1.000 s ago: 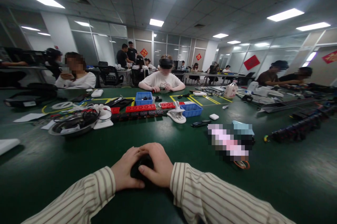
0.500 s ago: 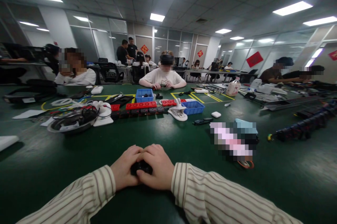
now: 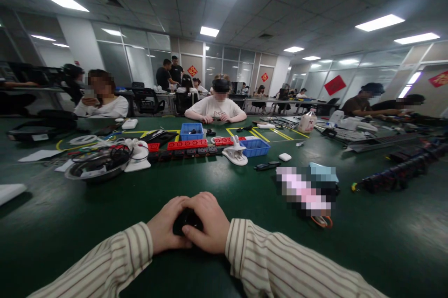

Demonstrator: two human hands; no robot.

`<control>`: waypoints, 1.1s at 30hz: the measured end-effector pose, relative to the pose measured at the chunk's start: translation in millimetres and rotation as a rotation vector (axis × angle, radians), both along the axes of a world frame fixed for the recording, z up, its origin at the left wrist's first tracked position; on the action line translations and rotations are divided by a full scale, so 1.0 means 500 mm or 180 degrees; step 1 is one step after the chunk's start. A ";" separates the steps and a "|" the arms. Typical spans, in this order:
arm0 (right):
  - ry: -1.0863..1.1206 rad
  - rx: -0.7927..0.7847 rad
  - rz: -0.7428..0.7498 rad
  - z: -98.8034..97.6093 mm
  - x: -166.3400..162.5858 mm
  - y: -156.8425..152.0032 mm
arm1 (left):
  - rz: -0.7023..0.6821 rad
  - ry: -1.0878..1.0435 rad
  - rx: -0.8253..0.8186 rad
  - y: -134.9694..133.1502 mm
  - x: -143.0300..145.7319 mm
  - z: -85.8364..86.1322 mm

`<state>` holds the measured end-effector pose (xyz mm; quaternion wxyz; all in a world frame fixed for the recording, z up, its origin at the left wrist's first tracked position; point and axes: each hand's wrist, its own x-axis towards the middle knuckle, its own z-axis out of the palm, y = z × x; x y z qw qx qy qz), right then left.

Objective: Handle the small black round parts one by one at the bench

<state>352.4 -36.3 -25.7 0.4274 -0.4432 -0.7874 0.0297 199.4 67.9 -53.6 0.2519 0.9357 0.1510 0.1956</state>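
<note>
Both of my hands rest together on the green table close to the near edge. My left hand and my right hand are curled round a small black object held between them. Most of that object is hidden by my fingers, so I cannot make out what it is. Striped sleeves cover both forearms.
Further off lie red and black power strips, two blue bins, a white clamp, a tangle of cables and headsets, a white earbud case and a blurred pink item. Several people sit across the table.
My hands stay clasped on the black object, with only slight shifts of the fingers. The view has tilted a little.
</note>
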 end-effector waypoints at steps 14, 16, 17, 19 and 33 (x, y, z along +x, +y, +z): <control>-0.0512 -0.0452 -0.0590 -0.008 -0.013 0.003 | 0.0063 0.0448 0.0574 -0.017 0.007 0.007; -0.0492 -0.0438 -0.0449 -0.006 -0.013 0.002 | 0.0011 0.0501 0.0472 -0.018 0.009 0.016; -0.0471 -0.0402 -0.0369 -0.005 -0.012 0.002 | -0.0024 0.0516 0.0432 -0.018 0.009 0.020; -0.0424 -0.0291 -0.0176 -0.005 -0.011 0.002 | -0.0099 0.0538 0.0375 -0.019 0.009 0.025; -0.0107 0.0028 0.0024 -0.004 0.001 0.004 | -0.0054 0.0173 0.0230 -0.003 0.001 -0.004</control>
